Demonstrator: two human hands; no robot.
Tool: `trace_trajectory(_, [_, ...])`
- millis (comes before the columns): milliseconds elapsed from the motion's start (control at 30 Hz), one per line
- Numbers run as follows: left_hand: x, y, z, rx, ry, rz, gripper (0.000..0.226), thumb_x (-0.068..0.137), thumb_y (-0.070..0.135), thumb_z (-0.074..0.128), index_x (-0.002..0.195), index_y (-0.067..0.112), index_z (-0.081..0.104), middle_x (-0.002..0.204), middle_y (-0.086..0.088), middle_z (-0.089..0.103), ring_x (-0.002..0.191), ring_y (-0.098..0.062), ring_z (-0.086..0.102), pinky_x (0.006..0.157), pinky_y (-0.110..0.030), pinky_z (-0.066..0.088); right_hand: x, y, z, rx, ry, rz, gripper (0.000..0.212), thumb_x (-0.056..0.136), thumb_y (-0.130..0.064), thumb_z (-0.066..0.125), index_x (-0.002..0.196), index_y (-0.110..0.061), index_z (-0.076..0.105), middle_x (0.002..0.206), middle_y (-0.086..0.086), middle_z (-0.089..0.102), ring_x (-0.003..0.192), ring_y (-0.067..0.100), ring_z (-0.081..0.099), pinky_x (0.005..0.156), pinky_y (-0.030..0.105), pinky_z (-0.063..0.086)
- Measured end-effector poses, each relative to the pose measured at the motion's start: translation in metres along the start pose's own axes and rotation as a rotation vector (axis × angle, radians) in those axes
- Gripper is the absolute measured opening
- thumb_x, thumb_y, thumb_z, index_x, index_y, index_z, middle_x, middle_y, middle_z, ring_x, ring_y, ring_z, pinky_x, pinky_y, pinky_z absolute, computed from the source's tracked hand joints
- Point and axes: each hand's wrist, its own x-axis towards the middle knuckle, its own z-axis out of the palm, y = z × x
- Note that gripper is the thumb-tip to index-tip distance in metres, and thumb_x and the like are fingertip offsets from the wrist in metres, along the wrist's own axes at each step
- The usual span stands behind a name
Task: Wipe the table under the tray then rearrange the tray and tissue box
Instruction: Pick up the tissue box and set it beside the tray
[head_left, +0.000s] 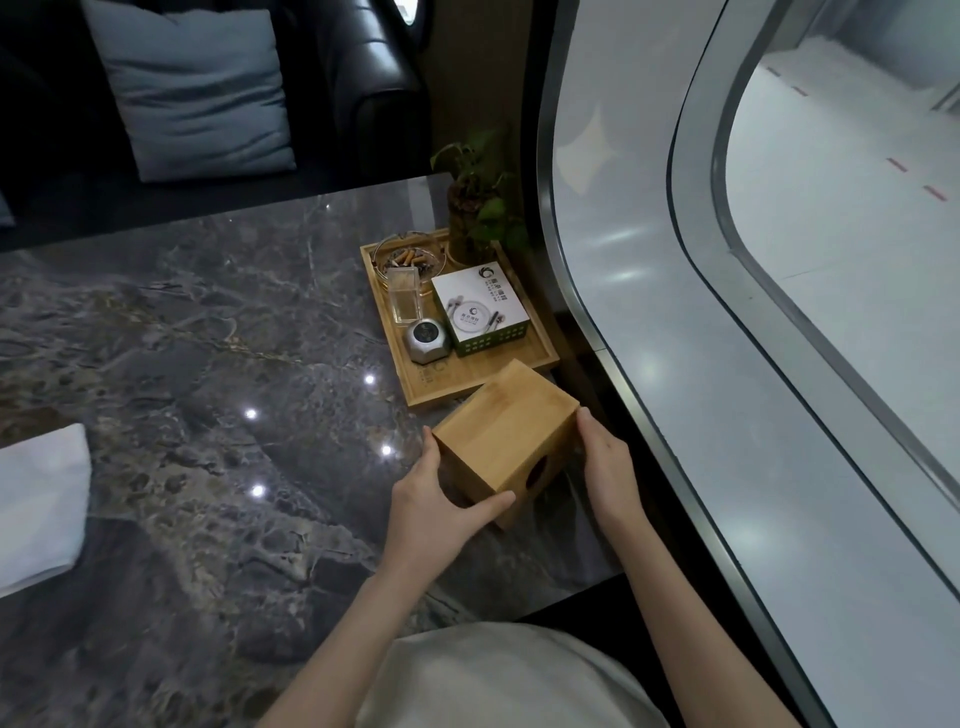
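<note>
A wooden tissue box (506, 434) stands on the dark marble table (208, 364) near its right edge, turned at an angle, with an oval hole in its near face. My left hand (441, 499) grips its left side and near corner. My right hand (605, 465) presses against its right side. Just beyond the box lies a bamboo tray (457, 382) that carries a glass ashtray (408, 254) with cigarette butts, a clear plastic holder (404, 301), a small metal gadget (427, 339) and a white and green packet (480, 306).
A folded white cloth (39, 504) lies at the table's left edge. A potted plant (480, 208) stands at the tray's far right corner. A curved glass wall (727, 312) runs close along the right. A dark sofa with a blue cushion (192, 88) is behind the table.
</note>
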Motion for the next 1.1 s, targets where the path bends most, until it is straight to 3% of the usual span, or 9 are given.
trace_trajectory(133, [0.008, -0.004, -0.007, -0.184, -0.067, -0.089, 0.106, 0.049, 0.06, 0.076, 0.139, 0.021, 0.036, 0.129, 0.006, 0.055, 0.119, -0.011, 0.05, 0.097, -0.025, 0.041, 0.002, -0.014, 0.001, -0.064, -0.012, -0.018, 0.036, 0.098, -0.038, 0.033, 0.124, -0.026, 0.055, 0.091, -0.027, 0.049, 0.089, -0.007, 0.047, 0.076, 0.01, 0.031])
trace_trajectory(233, [0.013, -0.004, -0.011, -0.331, -0.113, -0.131, 0.092, 0.05, 0.058, 0.073, 0.13, 0.022, 0.047, 0.119, 0.007, 0.061, 0.111, -0.011, 0.056, 0.09, -0.024, 0.044, 0.005, -0.02, 0.003, -0.119, -0.044, -0.02, 0.026, 0.099, -0.038, 0.03, 0.099, -0.042, 0.056, 0.088, -0.027, 0.05, 0.082, -0.01, 0.047, 0.07, 0.007, 0.031])
trace_trajectory(300, [0.016, -0.004, -0.013, -0.408, -0.128, -0.164, 0.072, 0.062, 0.048, 0.072, 0.125, 0.021, 0.052, 0.111, 0.01, 0.063, 0.105, -0.006, 0.058, 0.081, -0.014, 0.046, 0.008, -0.022, 0.006, -0.161, -0.049, -0.03, 0.033, 0.099, -0.039, 0.028, 0.094, -0.039, 0.061, 0.089, -0.023, 0.056, 0.085, -0.006, 0.051, 0.073, 0.01, 0.033])
trace_trajectory(367, [0.017, -0.002, -0.014, -0.482, -0.137, -0.188, 0.044, 0.078, 0.033, 0.065, 0.119, 0.023, 0.055, 0.104, 0.016, 0.063, 0.098, 0.002, 0.058, 0.072, -0.007, 0.047, 0.013, -0.021, 0.009, -0.18, -0.044, -0.036, 0.04, 0.099, -0.041, 0.026, 0.107, -0.033, 0.064, 0.092, -0.019, 0.057, 0.09, -0.002, 0.051, 0.08, 0.015, 0.035])
trace_trajectory(467, [0.021, -0.004, -0.011, -0.604, -0.129, -0.271, 0.029, 0.086, 0.031, 0.056, 0.114, 0.023, 0.057, 0.105, 0.011, 0.064, 0.105, -0.01, 0.059, 0.09, -0.023, 0.048, 0.018, -0.02, 0.016, -0.212, -0.042, -0.033, 0.046, 0.099, -0.042, 0.023, 0.122, -0.025, 0.059, 0.108, -0.009, 0.058, 0.107, 0.011, 0.051, 0.091, 0.027, 0.034])
trace_trajectory(600, [0.028, -0.007, -0.009, -0.602, -0.152, -0.354, 0.017, 0.091, 0.034, 0.048, 0.098, 0.026, 0.061, 0.106, 0.005, 0.064, 0.109, -0.017, 0.057, 0.103, -0.037, 0.042, 0.021, -0.017, 0.022, -0.216, -0.048, -0.018, 0.048, 0.099, -0.041, 0.022, 0.124, -0.022, 0.058, 0.112, -0.006, 0.057, 0.111, 0.013, 0.05, 0.092, 0.028, 0.033])
trace_trajectory(667, [0.033, -0.008, -0.008, -0.586, -0.152, -0.384, 0.019, 0.094, 0.034, 0.043, 0.091, 0.026, 0.061, 0.106, 0.002, 0.064, 0.11, -0.019, 0.057, 0.105, -0.041, 0.041, 0.023, -0.017, 0.026, -0.221, -0.042, 0.008, 0.048, 0.099, -0.041, 0.022, 0.124, -0.023, 0.058, 0.112, -0.007, 0.057, 0.11, 0.013, 0.049, 0.092, 0.028, 0.033])
trace_trajectory(800, [0.041, -0.009, -0.007, -0.558, -0.153, -0.43, 0.034, 0.094, 0.037, 0.041, 0.111, 0.014, 0.058, 0.115, -0.006, 0.063, 0.111, -0.022, 0.057, 0.105, -0.045, 0.04, 0.026, -0.016, 0.033, -0.248, 0.008, 0.017, 0.047, 0.099, -0.04, 0.022, 0.119, -0.022, 0.061, 0.102, -0.007, 0.056, 0.099, 0.01, 0.048, 0.087, 0.028, 0.032])
trace_trajectory(1100, [0.043, -0.013, -0.007, -0.589, -0.167, -0.508, 0.039, 0.095, 0.033, 0.039, 0.12, 0.005, 0.053, 0.113, -0.008, 0.059, 0.113, -0.023, 0.054, 0.107, -0.041, 0.039, 0.028, -0.011, 0.04, -0.312, 0.073, -0.043, 0.05, 0.1, -0.035, 0.025, 0.104, -0.008, 0.067, 0.084, -0.004, 0.056, 0.07, -0.003, 0.047, 0.073, 0.025, 0.034])
